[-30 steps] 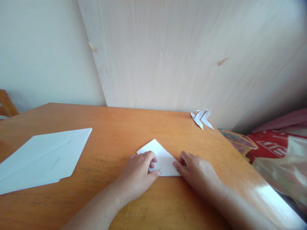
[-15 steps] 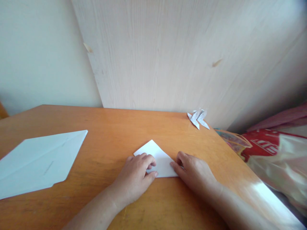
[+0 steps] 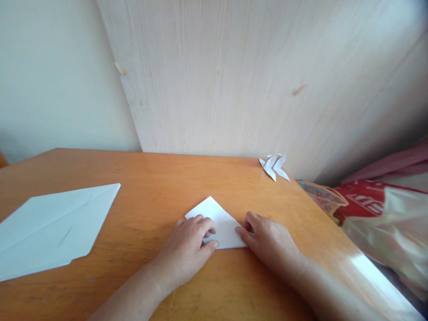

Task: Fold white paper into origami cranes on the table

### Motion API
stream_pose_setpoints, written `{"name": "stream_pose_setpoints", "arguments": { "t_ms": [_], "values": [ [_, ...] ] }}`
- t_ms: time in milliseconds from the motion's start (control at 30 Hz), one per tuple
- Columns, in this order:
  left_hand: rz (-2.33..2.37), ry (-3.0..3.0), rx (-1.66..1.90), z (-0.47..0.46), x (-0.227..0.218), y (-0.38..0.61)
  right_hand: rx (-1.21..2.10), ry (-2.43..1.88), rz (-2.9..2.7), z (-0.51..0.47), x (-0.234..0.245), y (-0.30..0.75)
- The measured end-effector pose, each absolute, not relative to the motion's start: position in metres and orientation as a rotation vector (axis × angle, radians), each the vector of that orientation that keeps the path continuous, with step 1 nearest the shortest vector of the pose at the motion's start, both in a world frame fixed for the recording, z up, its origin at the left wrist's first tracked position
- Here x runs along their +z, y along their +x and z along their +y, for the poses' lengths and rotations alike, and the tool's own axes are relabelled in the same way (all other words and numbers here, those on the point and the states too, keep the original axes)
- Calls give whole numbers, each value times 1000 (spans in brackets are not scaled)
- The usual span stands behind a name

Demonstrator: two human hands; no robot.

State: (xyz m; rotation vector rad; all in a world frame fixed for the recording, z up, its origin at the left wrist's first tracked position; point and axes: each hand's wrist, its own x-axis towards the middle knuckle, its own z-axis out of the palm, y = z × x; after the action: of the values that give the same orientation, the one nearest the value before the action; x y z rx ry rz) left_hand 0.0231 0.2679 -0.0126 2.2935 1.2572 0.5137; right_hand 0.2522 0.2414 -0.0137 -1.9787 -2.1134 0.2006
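A white sheet of folded paper (image 3: 222,223) lies flat on the wooden table, its pointed corner facing away from me. My left hand (image 3: 192,243) rests over its left side, fingers curled and thumb pressed near the front edge. At the right corner, my right hand (image 3: 269,238) grips the paper between thumb and bent fingers. Both hands cover parts of the paper, so its left edge and right tip are partly hidden.
Larger white paper (image 3: 63,227) with creases lies at the left of the table (image 3: 160,178). Small folded paper figures (image 3: 274,167) stand at the back right corner. A pale wood panel (image 3: 207,80) rises behind. Beyond the right edge is a red and white bag (image 3: 364,198).
The view has shifted very slightly, moving the scene a little to the left and down. Both hands keep the same places on the folded paper.
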Motion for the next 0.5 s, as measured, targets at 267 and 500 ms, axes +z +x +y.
{"name": "stream_pose_setpoints", "arguments": {
  "t_ms": [267,500],
  "values": [
    [1264,2307,509,267,-13,22,200,-1980,-2114,242,-15,253],
    [1264,2301,504,267,-12,23,219,-1976,-2108,242,-15,253]
  ]
}}
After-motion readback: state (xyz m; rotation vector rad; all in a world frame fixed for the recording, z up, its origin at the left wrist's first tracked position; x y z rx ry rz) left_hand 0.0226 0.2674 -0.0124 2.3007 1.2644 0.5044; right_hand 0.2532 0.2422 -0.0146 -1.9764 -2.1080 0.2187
